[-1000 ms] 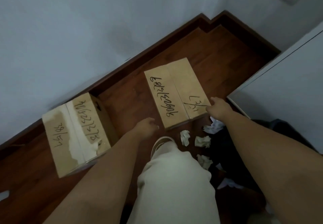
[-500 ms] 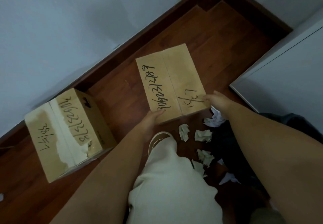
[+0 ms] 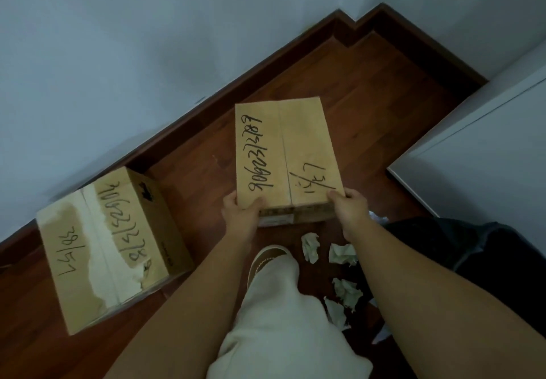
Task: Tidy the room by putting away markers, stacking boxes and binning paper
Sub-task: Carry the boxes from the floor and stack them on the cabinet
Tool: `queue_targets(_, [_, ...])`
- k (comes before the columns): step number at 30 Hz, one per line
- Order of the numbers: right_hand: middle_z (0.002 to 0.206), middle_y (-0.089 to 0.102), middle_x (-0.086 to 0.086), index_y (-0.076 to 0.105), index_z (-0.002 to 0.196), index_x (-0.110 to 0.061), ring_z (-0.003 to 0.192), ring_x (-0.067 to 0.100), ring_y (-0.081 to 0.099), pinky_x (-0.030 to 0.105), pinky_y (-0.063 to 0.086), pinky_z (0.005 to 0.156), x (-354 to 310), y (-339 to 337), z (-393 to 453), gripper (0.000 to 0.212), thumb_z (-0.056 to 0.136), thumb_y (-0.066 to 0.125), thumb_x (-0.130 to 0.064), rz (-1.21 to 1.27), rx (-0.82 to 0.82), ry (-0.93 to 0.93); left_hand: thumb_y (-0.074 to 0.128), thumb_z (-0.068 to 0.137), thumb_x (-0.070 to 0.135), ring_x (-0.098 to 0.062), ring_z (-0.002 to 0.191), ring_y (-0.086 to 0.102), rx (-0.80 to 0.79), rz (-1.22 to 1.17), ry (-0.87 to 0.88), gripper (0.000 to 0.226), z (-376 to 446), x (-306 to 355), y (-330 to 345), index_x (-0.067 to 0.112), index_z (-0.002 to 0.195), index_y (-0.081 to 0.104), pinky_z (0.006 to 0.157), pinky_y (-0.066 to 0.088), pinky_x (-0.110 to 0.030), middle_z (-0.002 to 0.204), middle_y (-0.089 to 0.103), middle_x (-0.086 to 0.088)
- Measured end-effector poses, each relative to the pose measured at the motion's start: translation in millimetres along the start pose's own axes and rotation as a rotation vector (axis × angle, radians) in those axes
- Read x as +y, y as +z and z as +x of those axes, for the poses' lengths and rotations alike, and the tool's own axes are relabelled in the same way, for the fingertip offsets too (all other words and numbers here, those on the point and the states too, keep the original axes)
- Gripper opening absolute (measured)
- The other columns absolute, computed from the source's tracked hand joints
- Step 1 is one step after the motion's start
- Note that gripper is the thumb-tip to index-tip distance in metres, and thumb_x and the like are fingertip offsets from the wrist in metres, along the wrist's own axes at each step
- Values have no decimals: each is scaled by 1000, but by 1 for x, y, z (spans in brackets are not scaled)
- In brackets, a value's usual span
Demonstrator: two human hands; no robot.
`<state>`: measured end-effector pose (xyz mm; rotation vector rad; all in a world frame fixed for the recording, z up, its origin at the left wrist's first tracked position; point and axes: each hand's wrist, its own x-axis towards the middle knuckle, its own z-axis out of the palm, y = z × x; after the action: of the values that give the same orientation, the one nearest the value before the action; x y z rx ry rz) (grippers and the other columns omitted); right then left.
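A brown cardboard box (image 3: 298, 145) with black handwriting on its lid sits on the dark wooden floor near the wall. My left hand (image 3: 240, 216) grips its near left corner, thumb on the lid. My right hand (image 3: 350, 208) grips its near right corner. A second, larger cardboard box (image 3: 103, 242) with torn tape and writing stands to the left by the skirting board. Several crumpled paper balls (image 3: 310, 247) lie on the floor just below the held box, more of them near my right forearm.
A white cabinet or door panel (image 3: 484, 154) stands at the right. A dark bag or cloth (image 3: 461, 248) lies on the floor below it. My leg in light trousers and a brown shoe (image 3: 266, 260) are between my arms. The skirting board (image 3: 183, 121) runs diagonally behind the boxes.
Both hands reached forward and closed on the near corners of the smaller box; a second ago the left hand hung short of it and the right only touched its corner.
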<state>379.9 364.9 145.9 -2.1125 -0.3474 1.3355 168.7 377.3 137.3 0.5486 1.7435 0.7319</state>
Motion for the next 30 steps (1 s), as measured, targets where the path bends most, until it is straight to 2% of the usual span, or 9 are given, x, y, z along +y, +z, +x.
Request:
queue_targets(2, [110,65,7,59,127,-10,95,22,60,33,51,78,-17,2,-14,40,90,64,-23,134,57,-58,77,79,30,-22,116,54,36,-59,95,58,-7,22,-4,32,127,45,95,54,-43,132,41,0])
queue_targets(4, [107,67,7,60,123,-13,91,23,64,39,56,80,-31,5,-31,36,88,68,-23,277,59,-40,74,83,28,-22,112,57,47,-111,119,50,-17,47,-11,33,124,47,87,58,-43,132,41,0])
queue_targets(8, [103,69,7,60,115,-19,90,22,66,49,57,85,-55,3,-72,28,88,69,-18,460,-1,-44,69,89,17,-19,92,67,10,-231,103,47,-51,89,-25,31,124,41,71,61,-41,112,61,-1])
queue_targets(12, [108,67,4,58,123,-20,98,20,65,46,55,91,-83,-13,-123,38,87,69,-14,558,-41,-149,69,87,9,-28,99,66,-9,-376,132,53,-95,120,-43,30,126,40,78,58,-56,114,60,-4])
queue_targets(14, [108,67,1,56,127,-20,97,18,66,42,56,89,-103,-27,-155,41,89,68,-13,614,-78,-224,69,86,7,-28,102,66,-25,-455,191,54,-119,142,-50,29,126,41,80,58,-55,118,59,-6])
queue_targets(17, [112,68,2,54,132,-15,98,14,67,40,56,89,-134,-53,-207,45,90,66,-9,708,-103,-378,68,87,6,-23,99,66,-63,-525,331,50,-164,181,-56,26,125,43,73,61,-46,117,58,-3])
queue_targets(22, [114,71,0,53,135,-13,97,8,71,38,55,92,-168,-111,-296,48,89,66,-6,909,-146,-638,69,87,5,-18,104,63,-163,-626,594,48,-256,242,-60,25,123,44,76,60,-43,119,56,1])
queue_targets(27, [119,69,6,58,125,-16,111,19,66,40,53,96,-192,-178,-387,39,89,64,-2,1057,-165,-873,69,85,2,-25,116,59,-312,-735,845,50,-356,288,-61,27,121,46,87,57,-50,122,55,-2])
queue_targets(30, [121,68,10,54,133,-10,112,22,65,47,49,101,-203,-209,-430,46,88,64,-2,1081,-142,-988,67,86,0,-23,119,58,-371,-800,958,50,-405,307,-61,27,123,46,91,55,-51,125,56,1])
